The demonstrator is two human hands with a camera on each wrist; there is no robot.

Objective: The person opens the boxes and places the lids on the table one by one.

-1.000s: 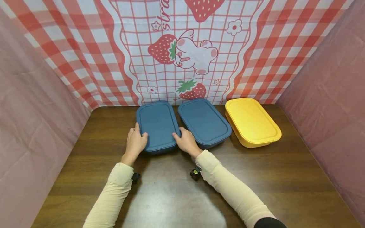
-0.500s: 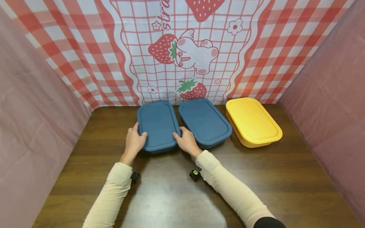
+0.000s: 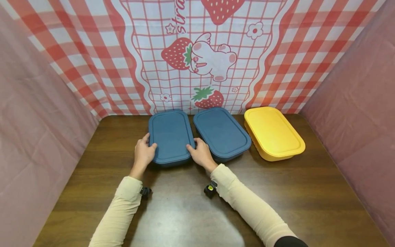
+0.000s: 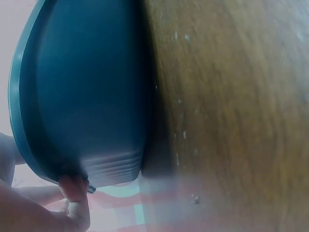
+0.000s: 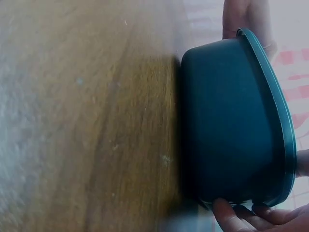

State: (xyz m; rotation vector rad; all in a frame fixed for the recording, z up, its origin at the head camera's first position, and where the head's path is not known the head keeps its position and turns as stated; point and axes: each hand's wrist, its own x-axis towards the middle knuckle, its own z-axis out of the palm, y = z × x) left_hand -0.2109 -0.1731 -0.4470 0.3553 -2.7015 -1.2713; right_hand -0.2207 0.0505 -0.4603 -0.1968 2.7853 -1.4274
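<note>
A blue lidded food box (image 3: 171,137), the leftmost of the row, stands flat on the table. My left hand (image 3: 143,152) is at its left side near the front corner, thumb at the lid's edge. In the left wrist view, bent fingertips (image 4: 73,188) of that hand touch the box just below the lid's rim. At the right side, my right hand (image 3: 201,152) grips the box, thumb on the lid and fingers down along the wall. In the right wrist view those fingers (image 5: 224,212) lie against the box's side. The lid is on; the contents are hidden.
A second blue lidded box (image 3: 222,132) stands close on the right, nearly touching my right hand. Farther right is a yellow lidded box (image 3: 274,132). Behind them hangs a red-and-white checked cloth (image 3: 197,51). The wooden table (image 3: 185,206) extends toward me.
My left hand has shifted slightly left, its thumb sliding from the lid's top toward its edge. The right hand and all the boxes stay practically where they were.
</note>
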